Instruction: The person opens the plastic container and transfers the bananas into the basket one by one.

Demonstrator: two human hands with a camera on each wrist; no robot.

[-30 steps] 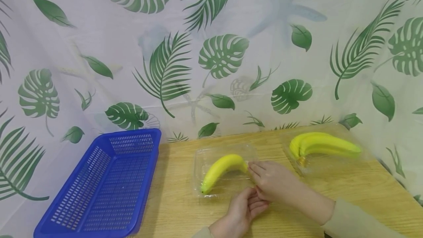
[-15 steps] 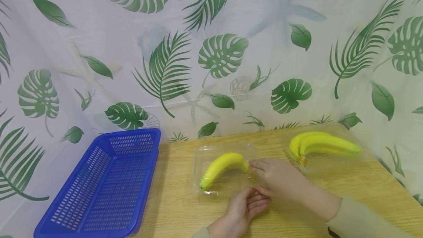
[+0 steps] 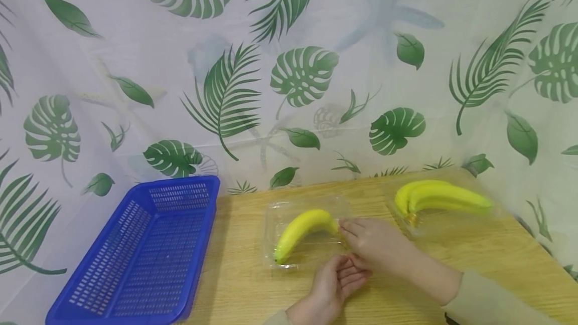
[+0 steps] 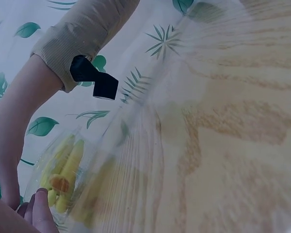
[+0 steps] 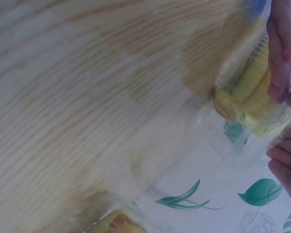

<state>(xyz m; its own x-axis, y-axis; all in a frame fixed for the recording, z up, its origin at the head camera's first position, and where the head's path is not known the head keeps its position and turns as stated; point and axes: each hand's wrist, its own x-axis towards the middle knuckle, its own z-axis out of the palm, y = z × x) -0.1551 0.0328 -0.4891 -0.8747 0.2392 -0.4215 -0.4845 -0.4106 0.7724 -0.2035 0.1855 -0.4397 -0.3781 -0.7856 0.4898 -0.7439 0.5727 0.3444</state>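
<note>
On the wood-grain worktop (image 3: pixel 244 245), a yellow banana (image 3: pixel 300 234) lies inside a clear plastic container (image 3: pixel 277 217), between a blue perforated basket (image 3: pixel 158 255) on the left and a second clear container (image 3: pixel 442 224) on the right. The banana curves with its stem end towards the hands.

The right hand (image 3: pixel 375 245) reaches in at the right edge of the nearer container, its fingers bunched and touching the plastic; whether they pinch the rim or merely press on it, the pictures do not show. The left hand (image 3: pixel 331 285) sits at the near right corner, fingers curled with only a narrow gap to the thumb — what they hold, if anything, cannot be told.

As for progress, the banana already rests in its container, and yellow bananas (image 3: pixel 433 197) lie in the second one, set well apart from both hands. The work in hand seems confined to that near right corner and looks unfinished — both hands are busy there. Whether the lid is fully fastened is too hard to see through the clear plastic. Neither hand touches the basket.
</note>
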